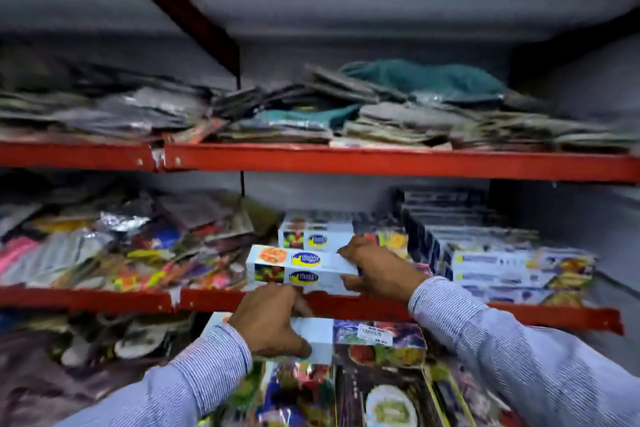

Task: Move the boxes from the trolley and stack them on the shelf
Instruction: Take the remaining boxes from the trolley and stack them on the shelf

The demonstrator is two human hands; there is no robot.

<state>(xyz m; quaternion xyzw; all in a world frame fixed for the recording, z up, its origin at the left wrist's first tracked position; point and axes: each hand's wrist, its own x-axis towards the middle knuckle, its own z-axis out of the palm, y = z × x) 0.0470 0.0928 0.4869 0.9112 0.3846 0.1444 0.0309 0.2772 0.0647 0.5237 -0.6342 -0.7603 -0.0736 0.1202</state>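
Two long white boxes with a blue and yellow logo (301, 269) lie stacked at the front of the red-edged shelf (104, 298). My right hand (377, 267) grips their right end. Below the shelf edge, my left hand (273, 321) is closed on the left end of a flat box with a fruit picture and a price sticker (374, 340), which lies on top of other picture boxes (381, 399) at the bottom of the view. Another white box stack (313, 236) sits behind on the shelf. The trolley itself is hidden.
A row of blue and white boxes (485, 253) fills the shelf to the right. Loose colourful packets (121, 246) crowd the shelf's left half. The upper shelf (381, 163) holds flat grey packets and teal cloth (426, 80). Dark bags lie at lower left.
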